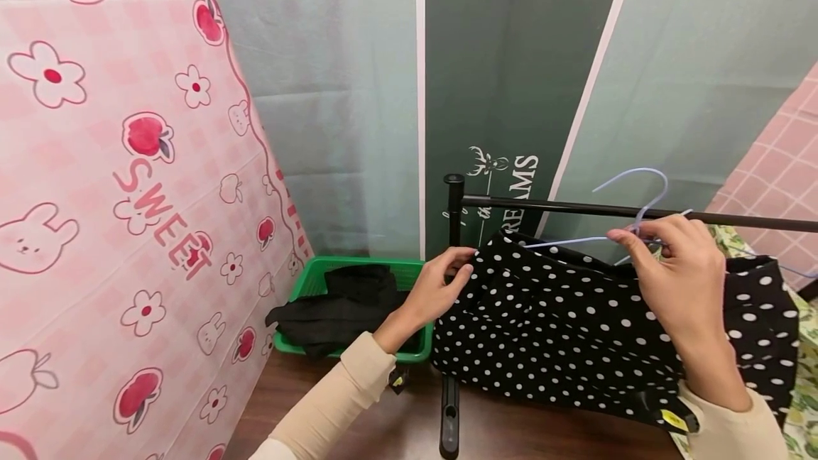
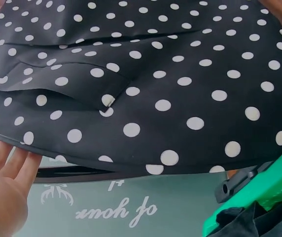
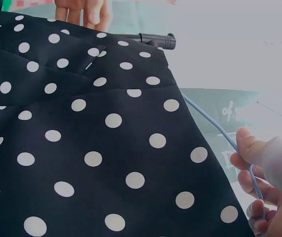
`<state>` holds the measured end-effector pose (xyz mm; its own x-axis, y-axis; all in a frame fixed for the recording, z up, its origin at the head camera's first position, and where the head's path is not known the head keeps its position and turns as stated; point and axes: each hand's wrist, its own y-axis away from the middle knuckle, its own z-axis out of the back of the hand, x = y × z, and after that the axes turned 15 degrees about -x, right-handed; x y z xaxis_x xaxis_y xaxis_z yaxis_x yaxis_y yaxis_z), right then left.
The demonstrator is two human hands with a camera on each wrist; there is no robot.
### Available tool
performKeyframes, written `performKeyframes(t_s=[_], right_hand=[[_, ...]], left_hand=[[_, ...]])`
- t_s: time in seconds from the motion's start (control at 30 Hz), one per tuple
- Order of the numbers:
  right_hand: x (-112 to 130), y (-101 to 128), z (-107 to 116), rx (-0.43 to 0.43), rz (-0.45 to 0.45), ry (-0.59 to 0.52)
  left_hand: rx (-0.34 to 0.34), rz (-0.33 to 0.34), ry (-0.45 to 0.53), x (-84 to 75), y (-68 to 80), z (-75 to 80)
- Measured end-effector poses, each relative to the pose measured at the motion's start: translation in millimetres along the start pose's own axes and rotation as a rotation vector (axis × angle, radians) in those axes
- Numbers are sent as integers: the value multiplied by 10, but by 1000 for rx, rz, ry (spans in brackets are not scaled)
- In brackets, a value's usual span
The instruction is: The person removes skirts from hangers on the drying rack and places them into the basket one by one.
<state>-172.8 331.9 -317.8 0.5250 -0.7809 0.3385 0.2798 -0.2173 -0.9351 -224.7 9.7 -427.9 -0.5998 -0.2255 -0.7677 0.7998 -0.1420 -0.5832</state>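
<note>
A black garment with white polka dots [image 1: 562, 325] hangs spread in front of me, its pocket flap [image 2: 64, 81] facing the left wrist view. My left hand [image 1: 441, 286] is at the garment's upper left corner and holds its edge, the thumb on the near side and fingertips hidden behind the cloth. With my right hand [image 1: 686, 282] I grip a pale blue hanger [image 1: 639, 215] just below its hook. One hanger arm runs left into the garment's open top. In the right wrist view, thumb and fingers close round the blue wire [image 3: 215, 121].
A black clothes rack [image 1: 575, 208] stands behind the garment, its foot [image 1: 450, 417] on the brown floor. Left of it sits a green basket [image 1: 358, 261] with black clothing [image 1: 345, 304] inside. A pink printed cloth [image 1: 128, 197] covers the left side; yellow-green printed fabric [image 1: 806, 375] hangs at right.
</note>
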Motion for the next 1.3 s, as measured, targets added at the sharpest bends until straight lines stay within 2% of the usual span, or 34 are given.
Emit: performKeyframes(t_s=[0.3, 0.77, 1.3], right_hand=[[132, 7, -79, 47, -7, -23], [393, 16, -162, 114, -28, -13], [710, 44, -252, 90, -22, -16]], left_hand=[[-63, -34, -39, -35, -28, 47], [-149, -95, -69, -72, -10, 279], [-176, -114, -22, -79, 0, 561]])
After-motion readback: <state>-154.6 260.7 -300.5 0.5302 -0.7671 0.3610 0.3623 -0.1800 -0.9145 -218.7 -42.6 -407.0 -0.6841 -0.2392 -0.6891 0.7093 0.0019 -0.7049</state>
